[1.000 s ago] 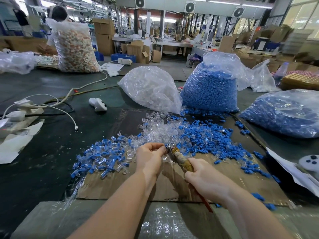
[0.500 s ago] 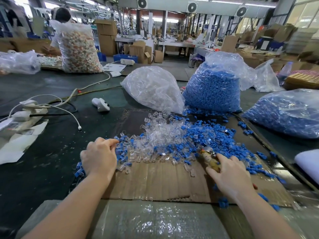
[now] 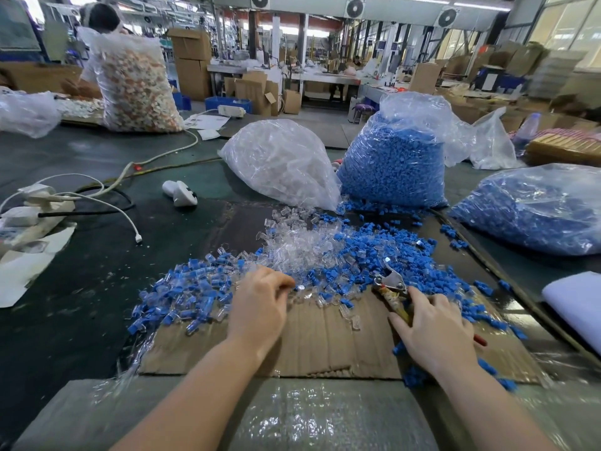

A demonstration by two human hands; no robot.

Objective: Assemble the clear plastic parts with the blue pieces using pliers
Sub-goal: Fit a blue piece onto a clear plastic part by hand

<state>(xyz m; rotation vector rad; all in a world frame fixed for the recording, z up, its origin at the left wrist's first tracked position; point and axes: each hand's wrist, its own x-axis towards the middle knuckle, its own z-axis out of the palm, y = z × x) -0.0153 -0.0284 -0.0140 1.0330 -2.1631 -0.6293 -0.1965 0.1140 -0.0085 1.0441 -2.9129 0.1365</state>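
Cardboard (image 3: 325, 340): right hand (image 3: 435, 333) hides pliers (image 3: 392, 286) handles.

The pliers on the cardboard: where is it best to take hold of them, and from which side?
Probably by the handles, from the near side: the pliers point their metal head away into the blue pieces, and the right hand already holds the handles.

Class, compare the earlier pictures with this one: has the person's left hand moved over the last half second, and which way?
Yes. The left hand has moved rightward, from the assembled pile at the cardboard's left edge toward its middle, reaching the clear parts.
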